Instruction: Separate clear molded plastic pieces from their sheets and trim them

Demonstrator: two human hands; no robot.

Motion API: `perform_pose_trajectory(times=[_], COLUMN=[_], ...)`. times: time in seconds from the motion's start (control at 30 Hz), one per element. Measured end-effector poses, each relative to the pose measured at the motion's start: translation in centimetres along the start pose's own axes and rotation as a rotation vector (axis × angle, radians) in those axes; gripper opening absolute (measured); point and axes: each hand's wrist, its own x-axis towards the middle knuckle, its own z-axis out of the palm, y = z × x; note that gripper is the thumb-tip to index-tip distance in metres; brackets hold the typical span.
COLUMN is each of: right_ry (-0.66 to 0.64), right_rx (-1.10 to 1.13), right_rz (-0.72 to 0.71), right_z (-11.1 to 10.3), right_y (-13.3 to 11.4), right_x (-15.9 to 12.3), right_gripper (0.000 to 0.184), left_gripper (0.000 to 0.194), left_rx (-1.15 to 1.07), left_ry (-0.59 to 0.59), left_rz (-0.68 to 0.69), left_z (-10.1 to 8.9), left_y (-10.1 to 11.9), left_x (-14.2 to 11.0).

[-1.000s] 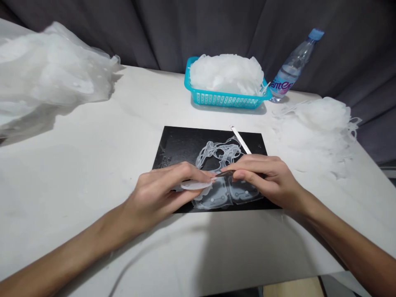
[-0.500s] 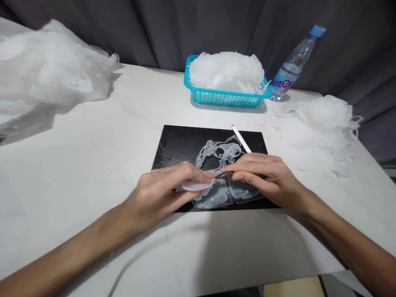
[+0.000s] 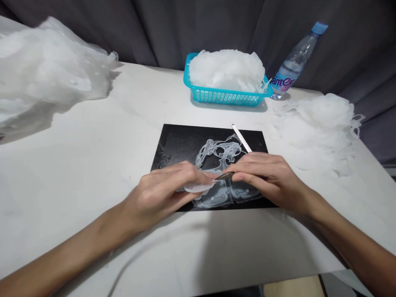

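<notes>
My left hand [image 3: 175, 181] is closed on a thin, translucent white rounded piece [image 3: 196, 187], pinched between thumb and fingers above a black mat [image 3: 179, 144]. From the right, my right hand [image 3: 266, 177] grips a small metal tool with a dark pointed tip [image 3: 225, 176]. Its tip meets the left fingertips at the edge of the piece. Under both hands lie clear molded sheets [image 3: 216, 198] with rounded outlines. Behind them is a tangle of translucent trimmed strips [image 3: 219, 148]. A slim silvery-white stick [image 3: 241, 138] runs behind the right hand, which hides its lower end.
A turquoise basket [image 3: 229, 98] heaped with white translucent pieces stands at the back, beside a water bottle [image 3: 286, 74]. On the right is a loose pile of translucent pieces [image 3: 321, 128]. A large clear bag [image 3: 55, 66] of similar material fills the left. Grey curtain hangs behind.
The view has shifted very slightly. Both hands keep nearly the same place and grip, with the tool tip still at the edge of the white piece.
</notes>
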Motion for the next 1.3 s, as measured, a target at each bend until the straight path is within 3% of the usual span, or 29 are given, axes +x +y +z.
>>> perform_pose_trajectory(times=[0.37,0.8,1.3], right_ry=[0.117,-0.011,-0.017], right_rx=[0.002,0.135,0.147], right_rz=[0.005,0.027,-0.03], right_z=[-0.59,-0.11,-0.1], right_y=[0.57,0.75,0.85], right_x=[-0.09,-0.07,-0.09], right_gripper=[0.019,0.019,0.021], left_gripper=[0.027,0.032,0.031], left_rx=[-0.018,-0.072,-0.103], left_ry=[-0.031,0.009,0.03], left_rz=[-0.029,0.002,0.014], left_z=[-0.11,-0.07,0.01], left_y=[-0.17,-0.13,-0.18], left_x=[-0.2,0.07,0.37])
